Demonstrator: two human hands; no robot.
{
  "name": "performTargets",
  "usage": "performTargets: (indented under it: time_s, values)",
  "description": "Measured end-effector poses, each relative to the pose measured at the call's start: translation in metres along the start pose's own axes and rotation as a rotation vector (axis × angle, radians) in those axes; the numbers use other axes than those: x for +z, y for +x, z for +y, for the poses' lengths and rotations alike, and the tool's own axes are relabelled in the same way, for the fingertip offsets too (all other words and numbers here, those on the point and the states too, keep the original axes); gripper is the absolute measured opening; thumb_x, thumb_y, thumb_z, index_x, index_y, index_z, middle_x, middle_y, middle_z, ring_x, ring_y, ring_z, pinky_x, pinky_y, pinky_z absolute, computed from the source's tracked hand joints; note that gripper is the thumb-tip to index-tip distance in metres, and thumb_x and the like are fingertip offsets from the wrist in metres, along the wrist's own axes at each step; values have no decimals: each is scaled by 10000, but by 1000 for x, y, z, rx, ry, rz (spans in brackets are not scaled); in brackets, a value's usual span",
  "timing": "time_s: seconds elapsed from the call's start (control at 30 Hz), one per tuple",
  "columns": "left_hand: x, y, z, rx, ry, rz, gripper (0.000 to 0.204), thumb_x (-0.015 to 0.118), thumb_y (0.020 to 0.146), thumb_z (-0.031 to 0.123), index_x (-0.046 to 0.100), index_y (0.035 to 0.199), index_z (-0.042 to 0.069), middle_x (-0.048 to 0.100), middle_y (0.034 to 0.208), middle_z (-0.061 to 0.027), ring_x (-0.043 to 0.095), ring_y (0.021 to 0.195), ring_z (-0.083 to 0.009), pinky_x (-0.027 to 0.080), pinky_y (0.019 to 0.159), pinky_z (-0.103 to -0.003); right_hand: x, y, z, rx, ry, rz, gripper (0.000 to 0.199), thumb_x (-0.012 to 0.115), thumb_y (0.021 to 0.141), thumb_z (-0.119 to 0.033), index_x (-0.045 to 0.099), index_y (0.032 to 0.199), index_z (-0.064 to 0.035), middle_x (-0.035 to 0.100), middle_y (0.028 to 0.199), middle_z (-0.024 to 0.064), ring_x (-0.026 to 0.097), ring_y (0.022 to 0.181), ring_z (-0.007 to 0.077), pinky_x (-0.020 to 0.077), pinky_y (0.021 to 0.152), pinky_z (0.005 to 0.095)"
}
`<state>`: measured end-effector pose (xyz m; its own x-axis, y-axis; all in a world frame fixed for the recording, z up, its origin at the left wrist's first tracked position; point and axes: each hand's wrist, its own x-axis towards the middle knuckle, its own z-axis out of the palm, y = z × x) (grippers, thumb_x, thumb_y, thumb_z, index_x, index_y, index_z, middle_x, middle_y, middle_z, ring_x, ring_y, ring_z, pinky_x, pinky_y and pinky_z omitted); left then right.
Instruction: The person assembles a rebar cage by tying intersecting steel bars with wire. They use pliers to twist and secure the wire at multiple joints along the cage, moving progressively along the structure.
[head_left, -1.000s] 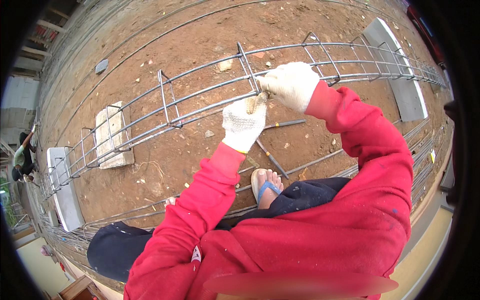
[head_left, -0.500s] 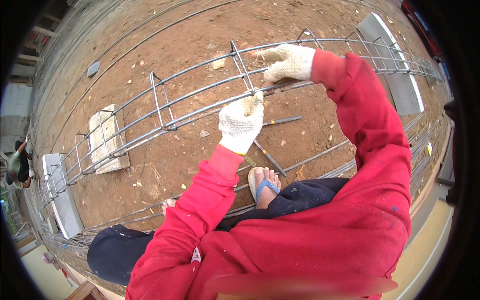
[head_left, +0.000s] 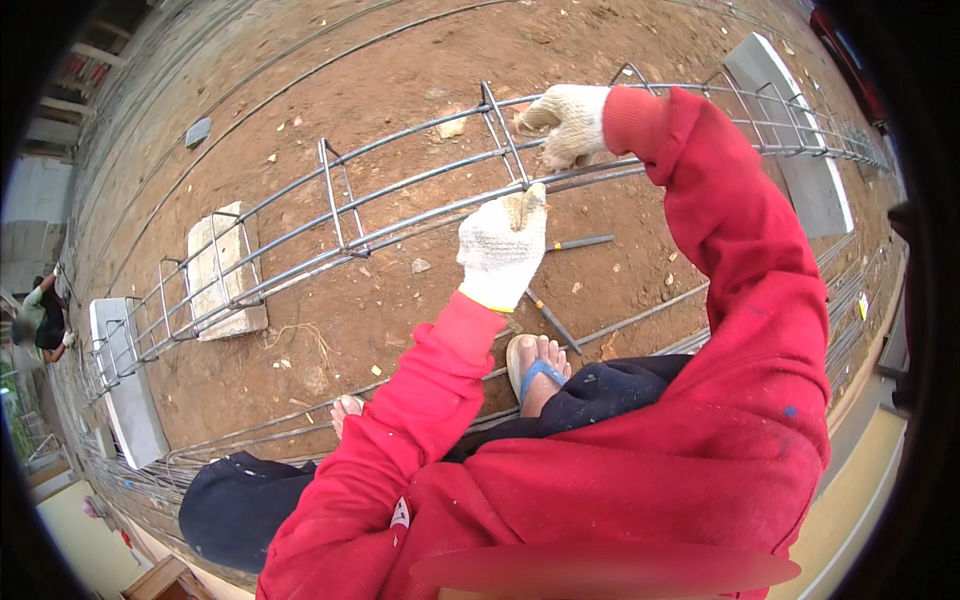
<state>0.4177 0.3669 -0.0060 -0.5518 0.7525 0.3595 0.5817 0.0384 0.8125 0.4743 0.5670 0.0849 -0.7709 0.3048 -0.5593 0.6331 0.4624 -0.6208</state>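
Observation:
A long rebar cage of several bars and square stirrups runs across in front of me. My left hand, in a white knit glove, is closed at the lower corner of a stirrup, on the near bar. My right hand, gloved too, is at the far side of the cage, just right of that stirrup. Its fingers are bent but apart, and I see nothing held between them. On the dirt below lies a tool with two spread, yellow-banded handles; my left hand and wrist hide its head.
Concrete blocks lie under the cage: a grey one and a pale one at left, a long one at right. Loose bars lie near my sandalled foot. Another person is at far left.
My right hand's fingers have curled in and moved slightly left relative to the cage. My left hand stays at the same stirrup corner. The whole view has shifted slightly.

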Motion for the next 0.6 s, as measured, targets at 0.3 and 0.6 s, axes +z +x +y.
performTargets:
  time_s: [0.3, 0.6]
  values:
    - [-2, 3, 5, 94, 67, 54, 179, 691, 901, 220, 720, 839, 55, 661, 661, -132, 658, 588, -284, 490, 547, -381, 14, 11, 2, -171, 327, 140, 432, 745, 687, -2, 685, 1115, -20, 693, 757, 50, 638, 618, 132, 543, 579, 288]
    - [-2, 4, 0, 135, 153, 6, 159, 690, 862, 228, 698, 842, 71, 637, 693, -154, 631, 627, -342, 486, 574, -432, 23, -3, -15, -61, 524, 280, 667, 708, 682, 0, 535, 1326, 23, 687, 863, 112, 665, 698, 148, 573, 617, 293]
